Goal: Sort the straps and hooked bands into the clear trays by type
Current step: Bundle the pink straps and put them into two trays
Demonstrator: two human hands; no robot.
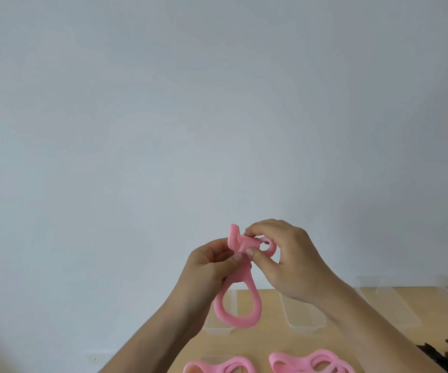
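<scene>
— Across the table [257,343], what is laid out, from the largest item down?

— A pale wall is seen behind. Several clear trays [306,328] are set side by side along the far edge of the table. Two heaps of pink straps [314,360] are cut off by the lower edge of the view, and a dark item [438,355] is partly seen at the lower right; its type cannot be told.

— Where is the piece now being handled?

— A pink band [237,317] is held up in the air, in front of the leftmost tray and clear of the table. It is pinched just below its top by the left hand [209,267], and its neck is pinched between thumb and forefinger of the right hand [290,262]. Each grip is thus closed on the band.

— How is it oriented?

— Its long axis is kept close to upright. The large loop hangs downward; a flared tab points up and slightly left, and a small ring is turned to the right, by the right hand's fingers.

— Which step is indicated?

— Inspection is judged to be under way: the band's end is being examined so that its type may be settled. No tray has yet been chosen for it. For the next move, one grip would need to be released and the band lowered into the matching tray.
</scene>
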